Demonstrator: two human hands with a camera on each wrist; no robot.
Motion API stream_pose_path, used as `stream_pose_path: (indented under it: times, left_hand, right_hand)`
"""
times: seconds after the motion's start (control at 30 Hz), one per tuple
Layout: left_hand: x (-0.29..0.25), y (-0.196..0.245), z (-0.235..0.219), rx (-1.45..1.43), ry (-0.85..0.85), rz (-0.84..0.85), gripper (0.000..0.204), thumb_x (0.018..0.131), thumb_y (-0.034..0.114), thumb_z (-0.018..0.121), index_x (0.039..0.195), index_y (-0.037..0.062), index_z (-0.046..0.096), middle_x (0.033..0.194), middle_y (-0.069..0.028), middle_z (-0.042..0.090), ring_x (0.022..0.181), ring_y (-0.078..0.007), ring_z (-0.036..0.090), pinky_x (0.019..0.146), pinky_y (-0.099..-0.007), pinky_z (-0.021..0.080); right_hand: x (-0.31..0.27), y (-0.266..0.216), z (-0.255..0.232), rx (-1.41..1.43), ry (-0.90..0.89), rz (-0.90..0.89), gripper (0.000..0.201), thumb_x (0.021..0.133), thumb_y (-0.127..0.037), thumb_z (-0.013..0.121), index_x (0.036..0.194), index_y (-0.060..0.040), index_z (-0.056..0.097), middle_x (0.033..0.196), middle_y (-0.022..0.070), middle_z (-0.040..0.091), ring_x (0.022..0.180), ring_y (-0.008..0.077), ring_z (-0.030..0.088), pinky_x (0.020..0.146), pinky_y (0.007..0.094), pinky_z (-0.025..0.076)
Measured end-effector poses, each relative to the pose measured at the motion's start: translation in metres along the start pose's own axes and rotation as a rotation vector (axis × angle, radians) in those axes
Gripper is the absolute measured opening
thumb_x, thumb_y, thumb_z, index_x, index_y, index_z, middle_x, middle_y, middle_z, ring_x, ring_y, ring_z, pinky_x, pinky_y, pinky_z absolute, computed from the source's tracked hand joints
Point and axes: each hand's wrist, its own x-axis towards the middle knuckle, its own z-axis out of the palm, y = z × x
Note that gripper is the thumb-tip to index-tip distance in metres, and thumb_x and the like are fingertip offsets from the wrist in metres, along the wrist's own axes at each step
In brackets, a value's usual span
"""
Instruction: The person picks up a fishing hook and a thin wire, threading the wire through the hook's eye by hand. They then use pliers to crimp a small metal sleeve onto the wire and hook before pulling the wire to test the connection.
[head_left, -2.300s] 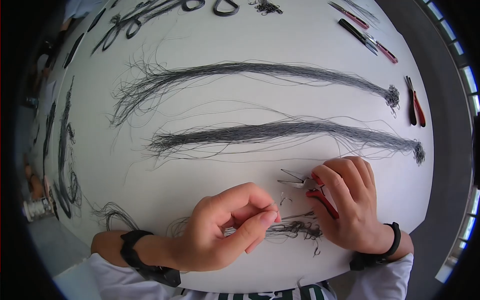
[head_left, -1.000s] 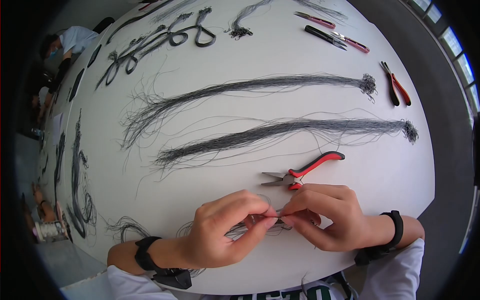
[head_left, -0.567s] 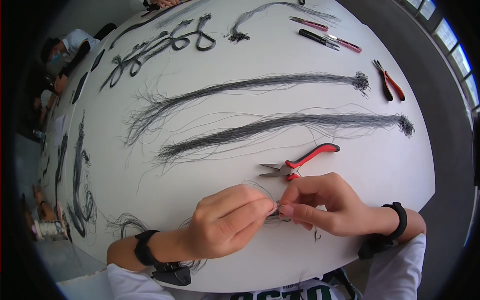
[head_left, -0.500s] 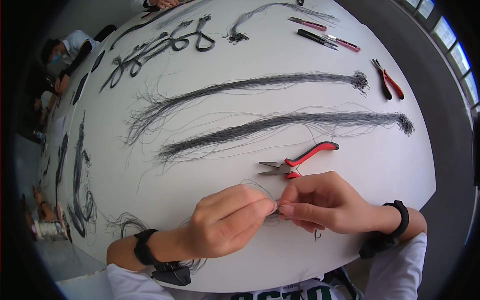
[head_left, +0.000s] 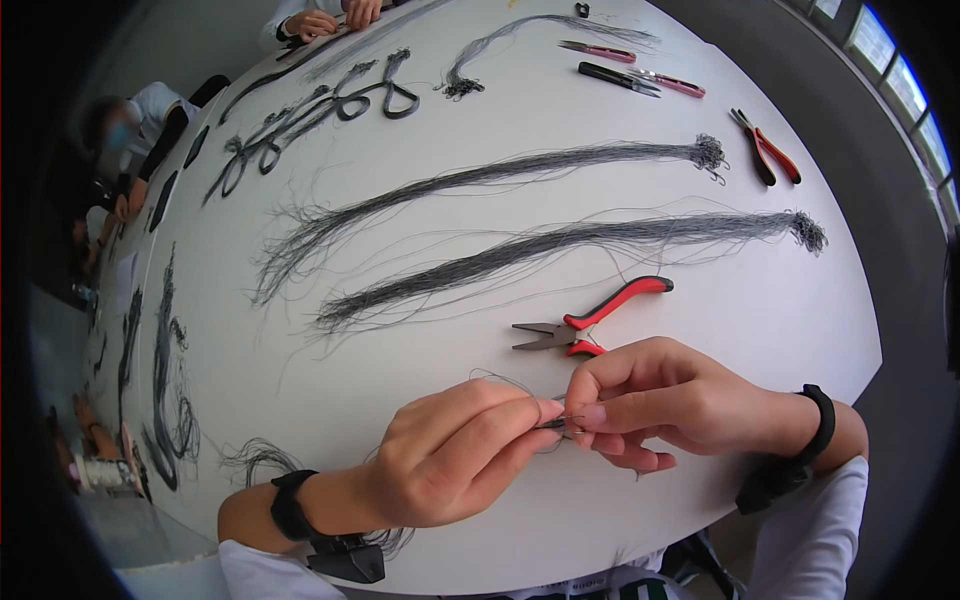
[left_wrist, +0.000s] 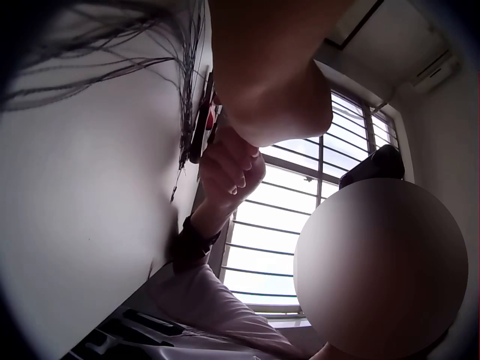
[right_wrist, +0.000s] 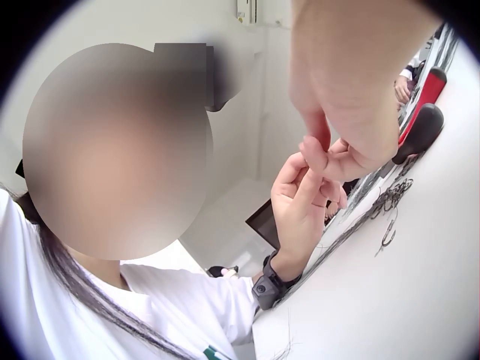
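Fingertips close together, the left hand (head_left: 450,455) and right hand (head_left: 665,405) each hold fine dark line (head_left: 553,424) in a pinching grip above the tabletop (head_left: 780,310), near red-handled pliers (head_left: 575,328).

The head view is evenly lit, its table (head_left: 800,330) bowed by the lens inside black edges. In the left wrist view a window (left_wrist: 270,247) glares white behind the dim, shadowed left hand (left_wrist: 274,82). The right wrist view is pale and bright, with a round patch (right_wrist: 116,150) blurred out.
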Motion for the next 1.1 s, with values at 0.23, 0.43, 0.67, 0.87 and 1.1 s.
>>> stream_pose_path:
  times: [0.23,0.43,0.67,0.87,1.1]
  left_hand:
    - [0.001,-0.001,0.0,0.006,-0.025,-0.024,0.022,0.069,-0.008,0.069,0.088,-0.0049,0.058,0.075,-0.0135,0.061,0.061,-0.0197,0.062,0.051,-0.0255,0.05]
    - [-0.002,-0.004,0.002,-0.04,-0.025,-0.009,0.02,0.069,-0.008,0.069,0.085,-0.0048,0.058,0.075,-0.0134,0.061,0.06,-0.02,0.062,0.051,-0.0261,0.051]
    - [-0.002,-0.002,0.0,-0.066,-0.033,-0.048,0.018,0.069,-0.011,0.065,0.083,-0.0037,0.057,0.074,-0.0126,0.06,0.06,-0.0192,0.061,0.052,-0.0261,0.05]
    - [-0.001,-0.003,-0.002,-0.103,-0.021,-0.112,0.018,0.069,-0.013,0.062,0.084,-0.0031,0.057,0.073,-0.0127,0.06,0.06,-0.0187,0.059,0.054,-0.0255,0.049]
    - [0.0,-0.001,-0.002,-0.085,-0.02,-0.047,0.019,0.067,-0.014,0.062,0.082,-0.0036,0.058,0.071,-0.013,0.06,0.058,-0.019,0.059,0.051,-0.0247,0.048]
  right_hand:
    - [0.002,0.005,-0.003,0.114,-0.063,0.048,0.017,0.09,-0.011,0.046,0.085,0.0006,0.057,0.066,0.0019,0.05,0.048,0.008,0.047,0.04,0.0212,0.031]
    - [0.003,0.006,-0.003,0.106,-0.063,0.081,0.019,0.091,-0.014,0.047,0.084,0.0003,0.057,0.064,0.0015,0.049,0.047,0.0077,0.046,0.039,0.0207,0.031]
    - [0.002,0.004,0.003,-0.069,0.005,0.046,0.018,0.091,-0.014,0.048,0.085,0.0004,0.057,0.064,-0.0005,0.051,0.05,0.0064,0.049,0.041,0.0202,0.034]
    - [0.007,0.018,0.007,-0.884,0.261,-0.737,0.012,0.076,0.002,0.061,0.086,-0.0013,0.055,0.069,0.0062,0.053,0.049,0.015,0.05,0.043,0.023,0.041]
    - [0.006,0.019,0.007,-0.932,0.272,-0.762,0.01,0.076,0.003,0.06,0.085,-0.0011,0.055,0.065,0.0058,0.052,0.048,0.0158,0.05,0.043,0.0244,0.041]
